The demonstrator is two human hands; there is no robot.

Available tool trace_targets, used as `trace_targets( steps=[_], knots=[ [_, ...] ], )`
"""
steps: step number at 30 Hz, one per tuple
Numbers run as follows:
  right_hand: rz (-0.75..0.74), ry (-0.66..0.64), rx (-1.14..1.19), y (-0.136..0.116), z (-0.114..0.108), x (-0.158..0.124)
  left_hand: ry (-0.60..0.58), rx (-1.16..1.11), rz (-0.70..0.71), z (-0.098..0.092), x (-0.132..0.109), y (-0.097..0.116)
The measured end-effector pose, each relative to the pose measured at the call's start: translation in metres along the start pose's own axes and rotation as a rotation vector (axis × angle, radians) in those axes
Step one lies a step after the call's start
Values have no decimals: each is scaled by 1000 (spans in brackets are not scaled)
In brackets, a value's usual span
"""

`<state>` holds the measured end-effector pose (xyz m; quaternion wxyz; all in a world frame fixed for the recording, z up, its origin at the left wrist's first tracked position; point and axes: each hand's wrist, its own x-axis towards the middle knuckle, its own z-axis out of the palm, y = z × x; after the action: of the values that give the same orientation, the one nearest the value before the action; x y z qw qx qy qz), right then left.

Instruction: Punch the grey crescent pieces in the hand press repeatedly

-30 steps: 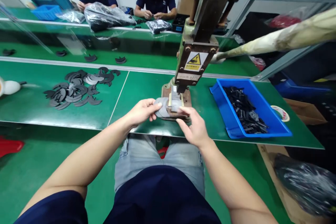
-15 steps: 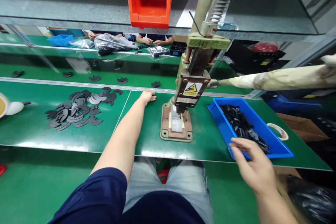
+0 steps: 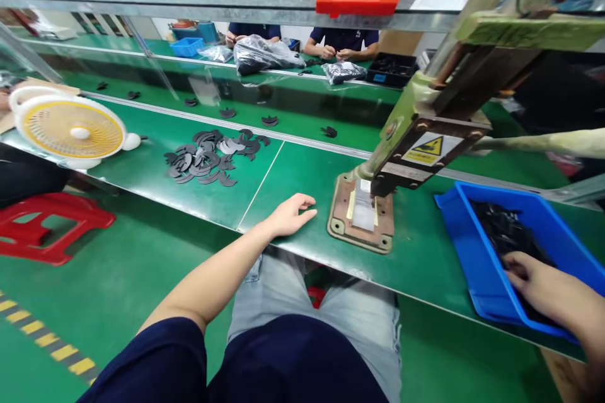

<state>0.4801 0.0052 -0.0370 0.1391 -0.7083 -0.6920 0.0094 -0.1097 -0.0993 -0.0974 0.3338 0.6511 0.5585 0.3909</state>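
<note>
At a green bench (image 3: 293, 170), a lever press (image 3: 425, 138) stands on the far side of the seated person's knees. Right of the press, a blue bin (image 3: 477, 264) sits at the bench's near edge. Left of the press and well apart from it lies a pile of dark crescent pieces (image 3: 208, 157). The person's right hand (image 3: 543, 286) reaches into the bin, fingers down among its black parts (image 3: 505, 233). Whether it grips any cannot be told. The left hand (image 3: 290, 214) rests just left of the press's base plate (image 3: 362, 217), loosely open and empty.
</note>
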Motion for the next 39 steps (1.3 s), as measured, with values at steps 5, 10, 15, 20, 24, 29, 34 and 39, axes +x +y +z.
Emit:
trace_targets(
  steps=[5, 10, 15, 20, 24, 29, 34, 39],
  knots=[
    [158, -246, -46, 14, -5, -3, 70, 92, 108, 2, -21, 10],
    [274, -143, -78, -23, -42, -20, 99, 132, 75, 4, -20, 12],
    [258, 153, 174, -76, -73, -59, 160, 56, 92, 5, -24, 7],
    [37, 169, 662, -155, -44, -126, 263, 29, 253, 21, -34, 50],
    [-156, -76, 1018, -229, 1, -171, 128, -63, 439, 40, -52, 103],
    [-287, -247, 1288, -272, 30, -192, 40, -113, 444, 56, -68, 119],
    [-291, -291, 1355, -276, 38, -189, 64, -125, 388, 55, -76, 113],
    [-307, -303, 1343, -273, 42, -188, 61, -106, 378, 57, -77, 115]
  ],
)
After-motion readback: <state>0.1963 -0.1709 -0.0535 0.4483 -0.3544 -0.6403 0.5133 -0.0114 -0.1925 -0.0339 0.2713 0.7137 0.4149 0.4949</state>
